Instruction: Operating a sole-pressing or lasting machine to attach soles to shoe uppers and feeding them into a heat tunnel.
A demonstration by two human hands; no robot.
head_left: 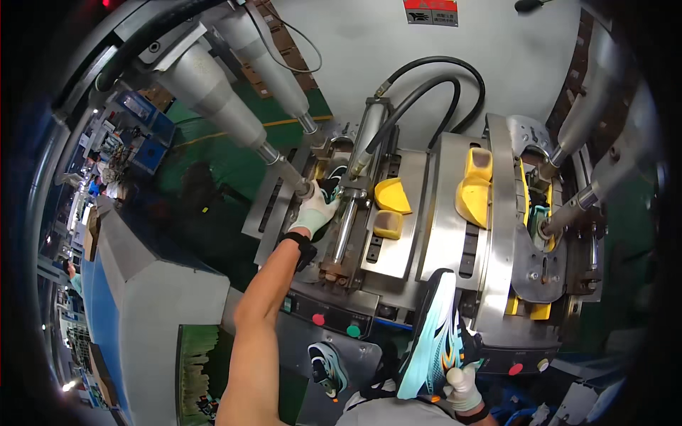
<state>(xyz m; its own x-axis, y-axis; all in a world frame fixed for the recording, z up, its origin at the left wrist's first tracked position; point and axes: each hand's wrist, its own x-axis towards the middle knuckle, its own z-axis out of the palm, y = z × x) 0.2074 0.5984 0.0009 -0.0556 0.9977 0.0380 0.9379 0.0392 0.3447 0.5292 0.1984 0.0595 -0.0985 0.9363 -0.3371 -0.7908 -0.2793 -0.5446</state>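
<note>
In a pale glove, my left hand [317, 211] reaches into the left press station, its fingers closed around a dark sneaker [332, 183] that sits there. The metal parts and my hand hide most of that shoe. Close to my body, my right hand [463, 389], also gloved, grips a light teal and black sneaker [435, 341] with orange details, held toe up. Below the control panel, another teal and black sneaker [327, 369] rests on a grey metal ledge [366, 357].
Yellow pads [393, 196] lie on the middle plate, and more yellow blocks [474, 192] on the right one. Thick cylinders [213, 96] angle down over the left station. A red button [318, 319] and green button [353, 331] face me. Black hoses [455, 78] arch behind.
</note>
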